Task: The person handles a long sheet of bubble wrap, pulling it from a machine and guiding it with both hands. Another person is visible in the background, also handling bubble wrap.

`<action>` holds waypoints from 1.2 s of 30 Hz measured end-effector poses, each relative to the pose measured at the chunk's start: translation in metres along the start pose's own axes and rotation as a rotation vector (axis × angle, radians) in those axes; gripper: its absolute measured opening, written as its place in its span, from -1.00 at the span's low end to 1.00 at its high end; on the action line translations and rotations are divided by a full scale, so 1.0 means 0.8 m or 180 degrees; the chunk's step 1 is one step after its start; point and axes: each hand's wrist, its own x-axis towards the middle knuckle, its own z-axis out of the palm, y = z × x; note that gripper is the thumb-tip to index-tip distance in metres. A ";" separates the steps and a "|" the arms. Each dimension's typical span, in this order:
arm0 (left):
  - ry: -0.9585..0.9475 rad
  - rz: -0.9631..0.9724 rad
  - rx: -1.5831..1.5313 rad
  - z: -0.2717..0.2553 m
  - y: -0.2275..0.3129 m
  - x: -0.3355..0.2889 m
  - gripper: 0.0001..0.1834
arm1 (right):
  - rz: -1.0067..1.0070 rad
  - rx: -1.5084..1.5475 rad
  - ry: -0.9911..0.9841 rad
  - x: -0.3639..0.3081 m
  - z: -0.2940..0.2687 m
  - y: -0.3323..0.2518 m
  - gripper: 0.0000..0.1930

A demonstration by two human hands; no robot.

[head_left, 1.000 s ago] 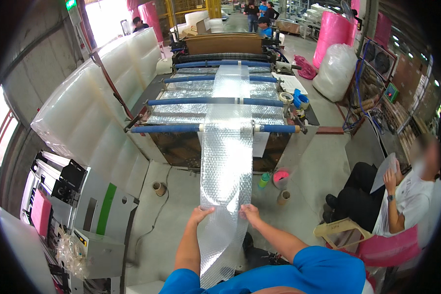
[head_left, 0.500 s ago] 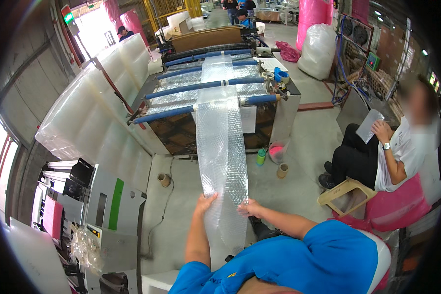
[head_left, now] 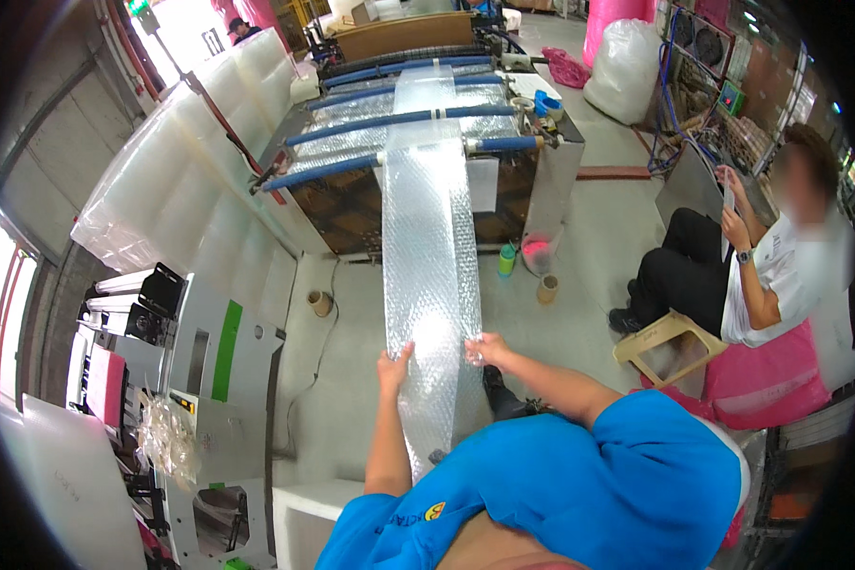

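1. Starting at the left, we're seeing the left grip (head_left: 395, 369) clamping one edge of the bubble wrap strip (head_left: 423, 237), thumb lying on top.
2. In the middle, that strip's hanging off the front of the machine (head_left: 342, 218) and sloping down to the blue shirt (head_left: 579, 465). We're guessing we're dealing with something light, floppy and kinda slippery, easily creasing or popping if we're squeezing hard. We'd be going for both long edges, level with each other, so it's not skewing.
3. On the right, the right grip (head_left: 489, 350) is pinching the opposite edge, fingers closing on the film as far as we're making out.
4. Counting left to right, we're getting two cardboard tubes (head_left: 319, 303) standing on the floor (head_left: 584, 313) (one each side of the strip), four blue bars (head_left: 323, 174), one strip, one green bottle (head_left: 506, 259), one beige stool (head_left: 648, 353) and one seated person (head_left: 760, 309). Those little rolls (head_left: 546, 104) by the bars, we're not counting reliably.
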 end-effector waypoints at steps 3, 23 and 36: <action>0.0189 -0.0055 -0.0024 -0.005 -0.005 0.009 -0.39 | -0.0116 0.0062 -0.0218 -0.010 0.004 -0.010 -0.84; 0.0475 0.0192 0.0113 -0.006 -0.028 -0.006 -0.51 | 0.0013 -0.0129 0.0152 -0.010 0.006 0.023 -0.83; -0.0179 -0.0441 0.0915 0.083 -0.030 0.191 -0.19 | -0.0529 -0.0881 0.0360 0.142 -0.045 -0.022 -0.69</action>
